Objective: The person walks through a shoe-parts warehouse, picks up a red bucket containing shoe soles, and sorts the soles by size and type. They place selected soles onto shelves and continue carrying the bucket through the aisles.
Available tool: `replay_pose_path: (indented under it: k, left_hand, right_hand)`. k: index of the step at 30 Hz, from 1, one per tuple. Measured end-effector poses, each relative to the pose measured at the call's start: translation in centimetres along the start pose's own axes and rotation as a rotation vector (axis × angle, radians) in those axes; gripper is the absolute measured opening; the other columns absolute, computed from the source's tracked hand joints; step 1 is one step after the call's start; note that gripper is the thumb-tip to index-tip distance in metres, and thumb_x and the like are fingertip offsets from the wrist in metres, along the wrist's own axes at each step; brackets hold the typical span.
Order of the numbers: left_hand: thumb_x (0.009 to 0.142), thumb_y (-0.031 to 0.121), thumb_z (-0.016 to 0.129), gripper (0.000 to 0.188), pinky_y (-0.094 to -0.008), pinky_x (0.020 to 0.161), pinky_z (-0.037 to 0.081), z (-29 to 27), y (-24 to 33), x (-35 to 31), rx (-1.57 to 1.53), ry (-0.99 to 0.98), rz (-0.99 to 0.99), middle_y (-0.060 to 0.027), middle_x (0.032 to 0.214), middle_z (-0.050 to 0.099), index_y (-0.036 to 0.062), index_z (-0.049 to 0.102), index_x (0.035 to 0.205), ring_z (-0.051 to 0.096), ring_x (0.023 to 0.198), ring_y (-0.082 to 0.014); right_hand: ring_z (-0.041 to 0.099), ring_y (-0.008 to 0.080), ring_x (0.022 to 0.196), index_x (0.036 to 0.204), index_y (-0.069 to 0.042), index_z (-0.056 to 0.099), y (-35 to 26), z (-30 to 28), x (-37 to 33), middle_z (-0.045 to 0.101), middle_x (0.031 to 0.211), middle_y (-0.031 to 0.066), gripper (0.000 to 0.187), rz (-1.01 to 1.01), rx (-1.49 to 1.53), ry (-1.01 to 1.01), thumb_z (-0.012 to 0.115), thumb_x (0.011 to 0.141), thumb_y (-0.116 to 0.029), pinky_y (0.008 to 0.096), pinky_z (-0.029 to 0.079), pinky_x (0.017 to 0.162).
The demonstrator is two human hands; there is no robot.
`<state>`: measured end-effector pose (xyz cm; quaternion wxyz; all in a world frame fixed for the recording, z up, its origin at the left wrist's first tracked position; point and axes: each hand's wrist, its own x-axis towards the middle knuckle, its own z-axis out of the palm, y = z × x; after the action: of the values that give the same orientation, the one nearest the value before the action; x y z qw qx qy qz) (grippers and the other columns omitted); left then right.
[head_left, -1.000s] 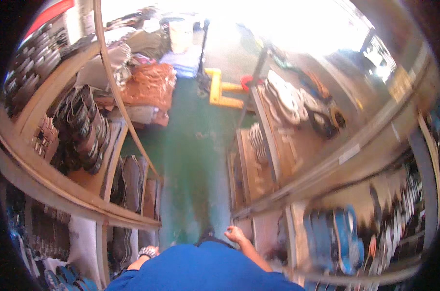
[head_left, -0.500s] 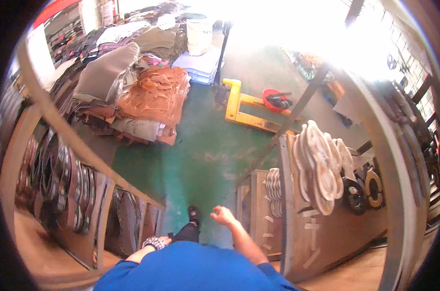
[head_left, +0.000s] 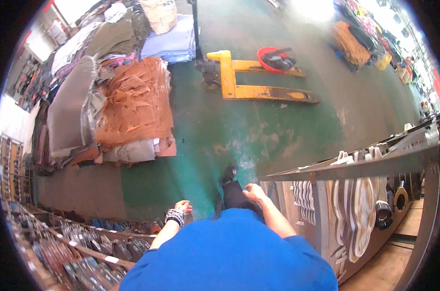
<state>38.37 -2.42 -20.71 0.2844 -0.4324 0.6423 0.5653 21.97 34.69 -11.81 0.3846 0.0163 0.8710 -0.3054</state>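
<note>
My left hand (head_left: 183,206), with a checked black-and-white band (head_left: 175,217) around the wrist, hangs low beside the left-hand racks. Its fingers are loosely apart and hold nothing. On the other side, my right hand (head_left: 254,192) hangs in front of my dark trouser leg, fingers half curled and nothing visible in them. It is nearest to the rack (head_left: 322,208) on the right, without touching it. White shoe-sole-shaped pieces (head_left: 363,213) hang there in a row. A dark shoe (head_left: 230,172) shows on the green floor ahead of me.
A yellow pallet jack (head_left: 227,75) stands ahead, a red basin (head_left: 268,58) of dark items on its forks. Stacked brown sheets (head_left: 135,104) and other material pile up at the left. Racks of dark pieces (head_left: 91,271) line the lower left. More bundles (head_left: 351,43) lie far right.
I have moved forward and my view has turned right. The pallet jack and piles look nearer. My left hand has swung forward, and the left racks have dropped lower in view.
</note>
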Motion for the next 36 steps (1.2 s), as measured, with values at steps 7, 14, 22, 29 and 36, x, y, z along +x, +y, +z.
replay_pose_path:
  k: [7,14,22,29,36]
  left_hand:
    - [0.094,0.022,0.055,0.028,-0.0372,0.064,0.055,-1.6,13.0,10.1,-0.006,0.08,0.015,-0.0142,0.093,0.068,0.0053,0.057,0.116,0.067,0.075,-0.023]
    - [0.095,0.023,0.052,0.027,-0.0355,0.062,0.053,-4.6,29.9,18.3,0.05,0.024,-0.054,-0.0121,0.093,0.069,0.0104,0.057,0.119,0.067,0.075,-0.0196]
    - [0.096,0.023,0.05,0.027,-0.0355,0.064,0.053,-3.8,51.7,31.4,0.204,-0.044,-0.063,-0.0121,0.1,0.068,0.0118,0.056,0.12,0.068,0.076,-0.0212]
    - [0.095,0.024,0.05,0.028,-0.0367,0.072,0.053,-0.5,69.4,40.3,0.268,-0.025,-0.096,-0.0108,0.098,0.069,0.0134,0.057,0.12,0.067,0.08,-0.0211]
    - [0.095,0.024,0.051,0.028,-0.0368,0.068,0.054,11.5,81.9,46.9,0.382,-0.102,-0.021,-0.0109,0.097,0.069,0.013,0.056,0.12,0.067,0.076,-0.0209]
  right_hand:
    - [0.059,0.0312,0.112,0.112,-0.002,0.064,-4.8,-11.3,16.1,0.062,0.117,0.0196,0.045,0.009,-0.113,0.103,0.065,0.079,-0.032,0.0391,0.046,0.096]
    - [0.06,0.031,0.108,0.109,-0.004,0.064,-13.5,-22.2,27.9,0.064,0.112,0.0183,0.04,-0.081,0.065,0.257,0.064,0.081,-0.033,0.0395,0.047,0.093]
    - [0.058,0.0324,0.111,0.116,-0.005,0.06,-19.8,-29.9,37.7,0.062,0.118,0.018,0.044,0.069,0.074,0.1,0.064,0.081,-0.032,0.0399,0.046,0.096]
    - [0.065,0.0278,0.097,0.112,-0.003,0.063,-17.5,-40.2,41.3,0.067,0.104,0.0177,0.042,0.288,0.407,0.352,0.066,0.081,-0.03,0.0367,0.05,0.087]
    - [0.066,0.027,0.094,0.109,-0.003,0.065,-6.1,-45.1,44.9,0.069,0.098,0.0171,0.04,0.523,0.518,0.453,0.07,0.079,-0.029,0.0366,0.05,0.085]
